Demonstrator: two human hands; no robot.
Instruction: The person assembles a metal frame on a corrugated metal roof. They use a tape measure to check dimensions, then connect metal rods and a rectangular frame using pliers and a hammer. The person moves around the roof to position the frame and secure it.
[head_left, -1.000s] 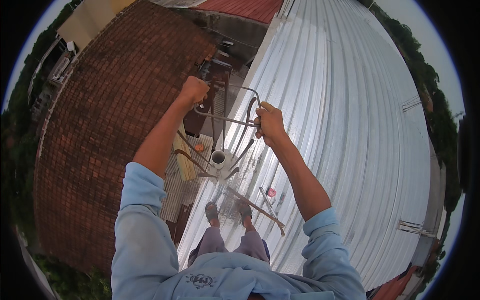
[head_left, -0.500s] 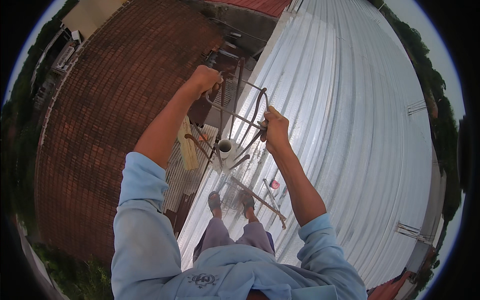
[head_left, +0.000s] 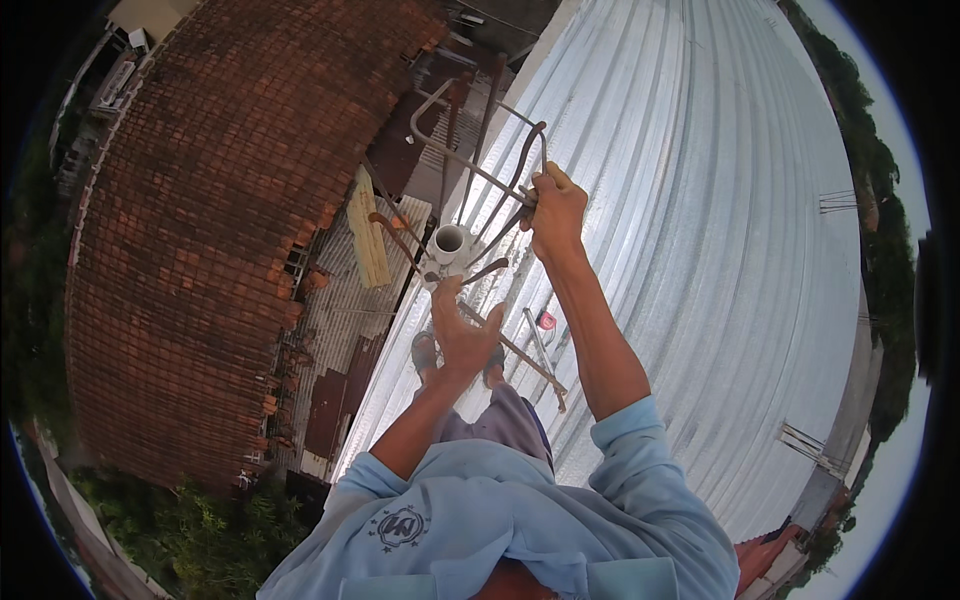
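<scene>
My right hand [head_left: 557,215] is closed round one corner of a bent steel stirrup [head_left: 462,163], a squarish ring of thin rod. The ring sits around several upright rusty rebars [head_left: 483,135], some with hooked tops. Lower down, my left hand [head_left: 463,335] is open, thumb spread from the fingers, beside the foot of the rebars; it holds nothing that I can see. Just beyond its fingertips a white plastic pipe [head_left: 449,240] stands with its round mouth upward, among the bars. A short bent rebar [head_left: 487,270] sticks out right of the pipe.
I stand on a shiny corrugated metal roof [head_left: 700,250]. A loose rod [head_left: 530,362] and a small red item [head_left: 546,320] lie near my feet. Left of the roof edge are a wooden plank [head_left: 372,240], corrugated sheets [head_left: 335,340] and a lower tiled roof [head_left: 200,250].
My left hand has let go of the stirrup's far left corner and come down toward me, opening. The right hand keeps its hold, and the ring stays about level.
</scene>
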